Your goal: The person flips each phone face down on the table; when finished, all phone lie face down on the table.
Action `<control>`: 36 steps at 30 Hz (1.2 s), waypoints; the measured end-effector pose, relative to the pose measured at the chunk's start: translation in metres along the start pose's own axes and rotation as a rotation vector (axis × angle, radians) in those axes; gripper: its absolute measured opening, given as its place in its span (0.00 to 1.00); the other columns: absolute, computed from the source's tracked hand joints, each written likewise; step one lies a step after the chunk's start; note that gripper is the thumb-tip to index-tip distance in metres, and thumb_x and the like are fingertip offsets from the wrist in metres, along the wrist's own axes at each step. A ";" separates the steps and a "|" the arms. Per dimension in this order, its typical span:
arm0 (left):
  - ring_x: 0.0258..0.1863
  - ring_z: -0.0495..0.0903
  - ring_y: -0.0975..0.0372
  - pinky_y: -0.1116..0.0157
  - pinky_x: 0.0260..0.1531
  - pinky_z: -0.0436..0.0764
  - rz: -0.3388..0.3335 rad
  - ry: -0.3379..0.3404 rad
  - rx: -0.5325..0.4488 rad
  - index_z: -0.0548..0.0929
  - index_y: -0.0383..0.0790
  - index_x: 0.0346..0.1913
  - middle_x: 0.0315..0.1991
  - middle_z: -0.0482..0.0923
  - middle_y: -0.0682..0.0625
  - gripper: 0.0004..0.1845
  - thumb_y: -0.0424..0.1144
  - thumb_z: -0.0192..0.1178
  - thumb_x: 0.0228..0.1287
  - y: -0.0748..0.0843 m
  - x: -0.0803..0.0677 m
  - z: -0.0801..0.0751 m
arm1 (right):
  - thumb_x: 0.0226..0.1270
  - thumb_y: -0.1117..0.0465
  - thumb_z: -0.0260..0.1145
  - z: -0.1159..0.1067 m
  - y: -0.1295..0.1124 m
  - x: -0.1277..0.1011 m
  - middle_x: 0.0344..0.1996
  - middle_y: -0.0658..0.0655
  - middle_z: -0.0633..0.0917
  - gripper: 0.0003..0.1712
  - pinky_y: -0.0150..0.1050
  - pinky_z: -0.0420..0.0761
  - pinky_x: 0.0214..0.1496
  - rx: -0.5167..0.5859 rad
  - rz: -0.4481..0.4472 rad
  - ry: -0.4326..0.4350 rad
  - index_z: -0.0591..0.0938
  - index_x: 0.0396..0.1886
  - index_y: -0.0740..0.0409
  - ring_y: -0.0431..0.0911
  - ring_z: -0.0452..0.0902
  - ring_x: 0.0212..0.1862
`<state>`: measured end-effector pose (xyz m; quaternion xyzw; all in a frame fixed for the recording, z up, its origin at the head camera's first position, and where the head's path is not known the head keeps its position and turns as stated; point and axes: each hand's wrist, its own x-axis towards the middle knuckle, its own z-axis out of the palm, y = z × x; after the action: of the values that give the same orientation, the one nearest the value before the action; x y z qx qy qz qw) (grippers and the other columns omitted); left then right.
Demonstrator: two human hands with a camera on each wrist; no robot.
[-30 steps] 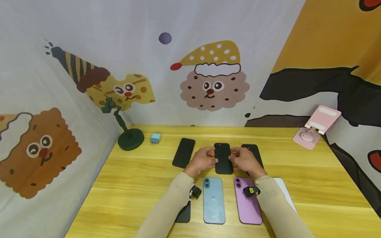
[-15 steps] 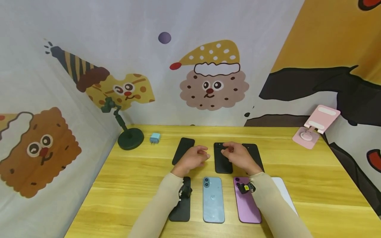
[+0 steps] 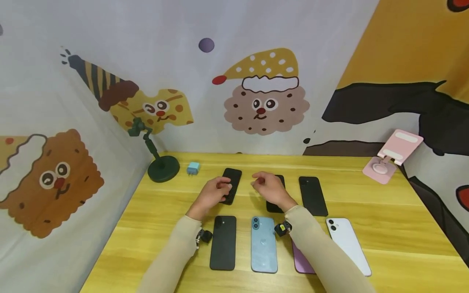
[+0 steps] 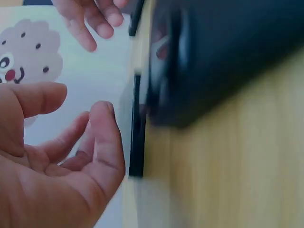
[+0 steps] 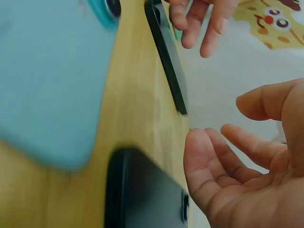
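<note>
Yellow table (image 3: 154, 228), hands over black phones (image 3: 231, 185)

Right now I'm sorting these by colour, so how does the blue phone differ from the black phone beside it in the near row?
The blue phone has a pale blue back; the black phone left of it is dark all over. The blue one's two round lenses stand out clearly, while the black one's camera barely shows against its back. The black one lies closer to the left hand's forearm. Both lie flat, backs up, lengthwise on the wooden table.
</note>
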<state>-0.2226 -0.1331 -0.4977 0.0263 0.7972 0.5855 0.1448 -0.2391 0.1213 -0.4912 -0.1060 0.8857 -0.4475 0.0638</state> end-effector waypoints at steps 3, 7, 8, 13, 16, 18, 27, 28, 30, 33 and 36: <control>0.56 0.83 0.51 0.53 0.53 0.87 -0.016 0.038 0.024 0.76 0.42 0.74 0.63 0.80 0.42 0.24 0.45 0.59 0.81 -0.003 0.000 -0.014 | 0.79 0.54 0.65 0.008 -0.006 0.005 0.51 0.56 0.88 0.24 0.48 0.85 0.51 0.013 -0.008 -0.008 0.81 0.69 0.59 0.49 0.84 0.49; 0.53 0.83 0.50 0.55 0.49 0.85 -0.042 0.092 0.055 0.76 0.39 0.73 0.63 0.80 0.39 0.24 0.44 0.58 0.82 -0.008 0.001 -0.030 | 0.79 0.56 0.65 0.018 -0.014 0.010 0.54 0.57 0.88 0.24 0.46 0.87 0.50 0.056 0.009 -0.028 0.80 0.69 0.60 0.49 0.85 0.51; 0.52 0.82 0.50 0.56 0.48 0.85 -0.047 0.099 0.063 0.75 0.39 0.74 0.63 0.80 0.39 0.24 0.44 0.58 0.82 -0.010 0.001 -0.033 | 0.79 0.57 0.65 0.020 -0.016 0.011 0.55 0.58 0.87 0.25 0.45 0.88 0.50 0.076 0.019 -0.037 0.80 0.70 0.60 0.50 0.86 0.51; 0.64 0.79 0.47 0.51 0.57 0.82 -0.086 0.085 0.073 0.73 0.38 0.75 0.68 0.78 0.39 0.26 0.45 0.56 0.83 -0.008 0.003 -0.046 | 0.80 0.57 0.65 0.030 -0.022 0.015 0.64 0.63 0.82 0.29 0.44 0.89 0.50 0.208 0.070 -0.083 0.74 0.75 0.62 0.53 0.86 0.54; 0.68 0.77 0.46 0.47 0.63 0.81 -0.094 0.051 0.067 0.70 0.38 0.77 0.71 0.76 0.39 0.28 0.47 0.55 0.83 -0.006 0.007 -0.048 | 0.80 0.57 0.64 0.034 -0.024 0.017 0.69 0.66 0.78 0.32 0.45 0.89 0.53 0.286 0.099 -0.109 0.70 0.78 0.62 0.55 0.84 0.58; 0.66 0.79 0.47 0.49 0.63 0.81 -0.100 0.044 0.063 0.70 0.38 0.78 0.70 0.77 0.39 0.29 0.47 0.55 0.83 -0.003 0.008 -0.048 | 0.81 0.57 0.64 0.037 -0.026 0.018 0.72 0.67 0.75 0.34 0.46 0.89 0.55 0.335 0.118 -0.132 0.68 0.80 0.63 0.57 0.83 0.62; 0.42 0.79 0.58 0.63 0.45 0.84 -0.169 0.034 -0.028 0.72 0.38 0.76 0.52 0.80 0.41 0.28 0.46 0.57 0.82 0.005 0.015 -0.039 | 0.81 0.60 0.63 0.044 -0.028 0.021 0.74 0.68 0.73 0.35 0.47 0.88 0.58 0.468 0.176 -0.150 0.65 0.81 0.65 0.60 0.78 0.70; 0.43 0.80 0.58 0.63 0.45 0.84 -0.173 0.041 -0.028 0.73 0.38 0.75 0.53 0.81 0.42 0.27 0.46 0.58 0.82 0.005 0.016 -0.039 | 0.81 0.61 0.62 0.044 -0.027 0.022 0.74 0.68 0.73 0.34 0.47 0.88 0.59 0.476 0.180 -0.151 0.65 0.81 0.65 0.60 0.77 0.70; 0.41 0.80 0.57 0.64 0.43 0.84 -0.176 0.059 -0.042 0.75 0.37 0.73 0.51 0.81 0.40 0.25 0.45 0.59 0.81 0.004 0.017 -0.037 | 0.81 0.61 0.62 0.045 -0.028 0.021 0.74 0.68 0.73 0.34 0.48 0.88 0.60 0.488 0.184 -0.156 0.65 0.81 0.65 0.60 0.77 0.70; 0.40 0.81 0.56 0.64 0.42 0.84 -0.172 0.082 -0.057 0.77 0.36 0.70 0.49 0.82 0.40 0.23 0.44 0.59 0.81 0.004 0.018 -0.035 | 0.81 0.61 0.62 0.044 -0.029 0.020 0.74 0.69 0.73 0.34 0.49 0.87 0.61 0.505 0.181 -0.162 0.66 0.80 0.66 0.61 0.77 0.70; 0.42 0.82 0.55 0.63 0.44 0.85 -0.170 0.103 -0.063 0.77 0.34 0.70 0.51 0.82 0.39 0.23 0.42 0.59 0.81 0.005 0.017 -0.033 | 0.80 0.61 0.63 0.044 -0.029 0.018 0.73 0.69 0.74 0.33 0.50 0.86 0.62 0.523 0.178 -0.167 0.67 0.79 0.66 0.62 0.77 0.70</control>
<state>-0.2478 -0.1587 -0.4869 -0.0760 0.7840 0.5967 0.1534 -0.2436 0.0658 -0.4938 -0.0444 0.7376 -0.6431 0.2008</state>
